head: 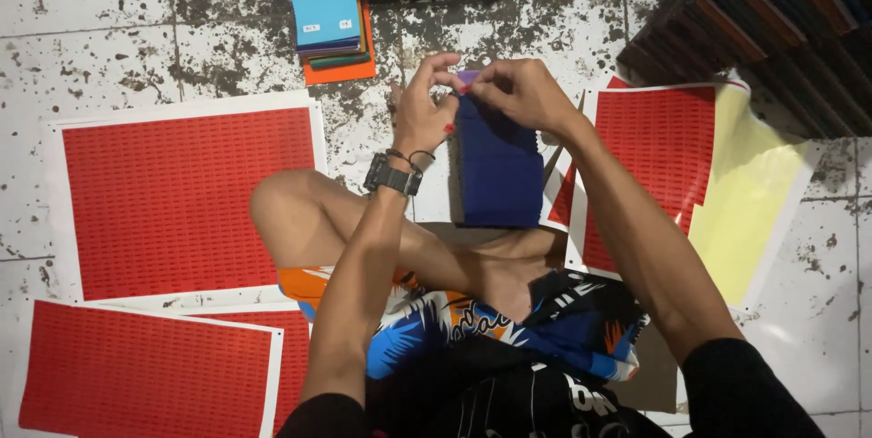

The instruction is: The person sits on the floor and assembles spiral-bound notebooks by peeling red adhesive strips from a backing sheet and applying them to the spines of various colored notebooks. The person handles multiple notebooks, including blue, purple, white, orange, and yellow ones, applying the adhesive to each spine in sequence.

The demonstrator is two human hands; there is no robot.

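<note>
Gripping a dark blue fabric swatch [498,165], both hands [472,97] hover over speckled floor tiles [109,47] strewn with red sheets [186,197].

At the centre of the frame, the swatch [498,165] is deep navy blue, with a purple edge at its top. The sheets [186,197] at left and lower left are red with a fine grid of small marks and white borders; the sheet [658,143] at right is the same red, its backing [749,193] pale yellow. The stack [325,6] at upper centre shows light blue over orange and green. The shorts [509,324] carry a blue, orange and white leaf print. The floor [91,29] is whitish tile, speckled dark.
</note>
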